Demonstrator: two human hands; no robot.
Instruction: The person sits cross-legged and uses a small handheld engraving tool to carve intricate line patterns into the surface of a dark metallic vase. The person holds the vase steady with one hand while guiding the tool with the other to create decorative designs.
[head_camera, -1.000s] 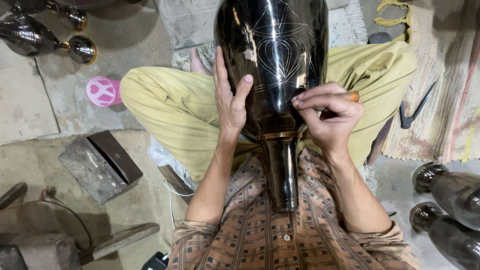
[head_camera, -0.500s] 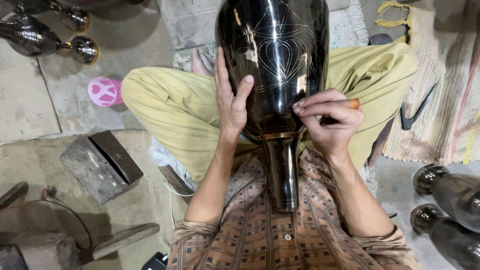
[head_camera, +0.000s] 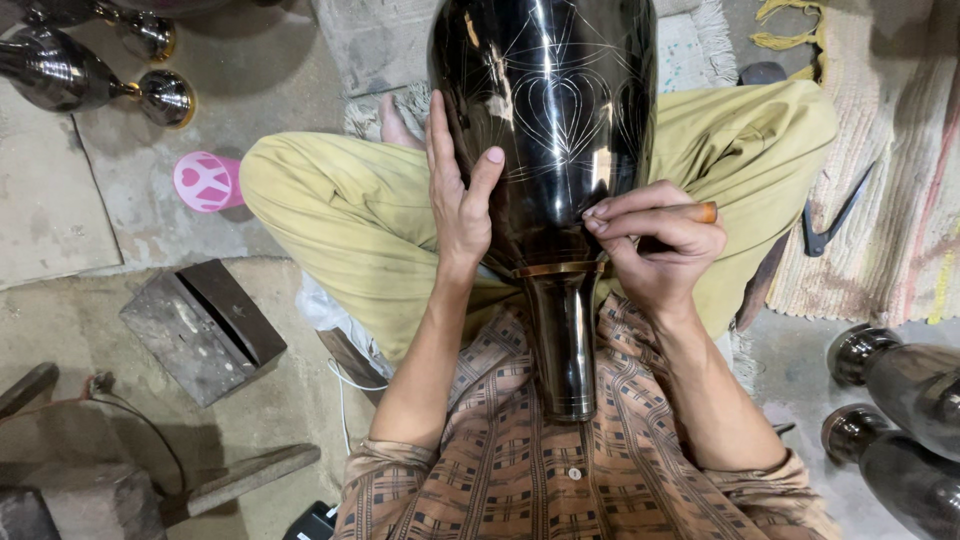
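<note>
A large black metal vase (head_camera: 550, 110) with fine engraved lines lies across my lap, its narrow neck (head_camera: 563, 340) pointing at my chest. My left hand (head_camera: 458, 190) rests flat against the vase's left side, fingers spread upward. My right hand (head_camera: 655, 245) is closed around a small engraving tool with a wooden handle (head_camera: 700, 212), its tip against the vase's shoulder just above a brass-coloured band. My legs in yellow-green trousers (head_camera: 340, 215) are crossed under the vase.
Two dark vases (head_camera: 905, 430) lie at the right, and two more (head_camera: 70, 75) at the upper left. A pink round lid (head_camera: 205, 182), a grey metal block (head_camera: 200, 330), a striped rug with black shears (head_camera: 835, 215) and wooden pieces (head_camera: 240, 475) sit on the concrete floor.
My right hand with the tool has shifted slightly along the vase's shoulder. The left hand and the vase hold nearly the same place.
</note>
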